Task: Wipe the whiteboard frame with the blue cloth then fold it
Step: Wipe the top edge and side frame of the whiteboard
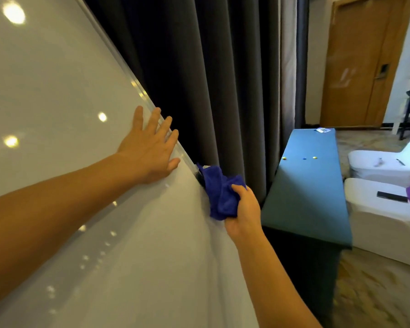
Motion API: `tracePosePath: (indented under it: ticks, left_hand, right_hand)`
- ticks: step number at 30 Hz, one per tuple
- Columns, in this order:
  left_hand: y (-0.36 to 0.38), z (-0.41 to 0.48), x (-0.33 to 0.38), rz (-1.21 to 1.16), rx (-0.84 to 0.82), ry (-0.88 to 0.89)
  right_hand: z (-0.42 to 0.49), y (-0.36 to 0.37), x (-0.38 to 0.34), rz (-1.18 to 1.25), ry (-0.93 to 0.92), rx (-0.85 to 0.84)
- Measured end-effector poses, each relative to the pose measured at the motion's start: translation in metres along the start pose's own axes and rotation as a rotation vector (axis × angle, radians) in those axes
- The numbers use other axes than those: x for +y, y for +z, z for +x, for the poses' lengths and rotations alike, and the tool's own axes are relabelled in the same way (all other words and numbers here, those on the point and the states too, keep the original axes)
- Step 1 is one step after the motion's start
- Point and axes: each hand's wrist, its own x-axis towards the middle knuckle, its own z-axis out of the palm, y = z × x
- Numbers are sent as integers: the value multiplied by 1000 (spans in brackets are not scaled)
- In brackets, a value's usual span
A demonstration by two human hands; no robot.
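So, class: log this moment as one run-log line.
left hand: flat on whiteboard | right hand: presses bunched blue cloth to frame edge | fold: not started

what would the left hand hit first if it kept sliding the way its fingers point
Probably the whiteboard frame: the left hand lies flat on the board with its fingertips already at that edge. Beyond it hangs the dark curtain, though how far behind is unclear.

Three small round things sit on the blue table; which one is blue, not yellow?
The middle one on the blue table. The two flanking it, left and right, are yellow.
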Motion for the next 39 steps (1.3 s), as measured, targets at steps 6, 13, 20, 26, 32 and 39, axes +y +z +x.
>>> tracePosePath:
  ticks: [6, 13, 20, 26, 32, 39]
  left_hand:
    - [-1, -3, 19, 14, 7, 41]
    - [7, -3, 58, 27, -28, 19]
    - [11, -6, 76, 67, -22, 23]
    - [23, -15, 90, 61, -38, 51]
    - [21, -18, 108, 48, -39, 36]
    - [21, -19, 109, 64, -42, 52]
  right_hand:
    - [-8, 8, 45, -995, -700, -368]
    - [12, -120, 79, -1183, -114, 14]
    - [28, -48, 60, -863, -236, -110]
    - [46, -91, 64, -1066, 53, -5]
    - [30, -55, 68, -1116, -308, -155]
    - [37, -93, 80, -1246, -385, -88]
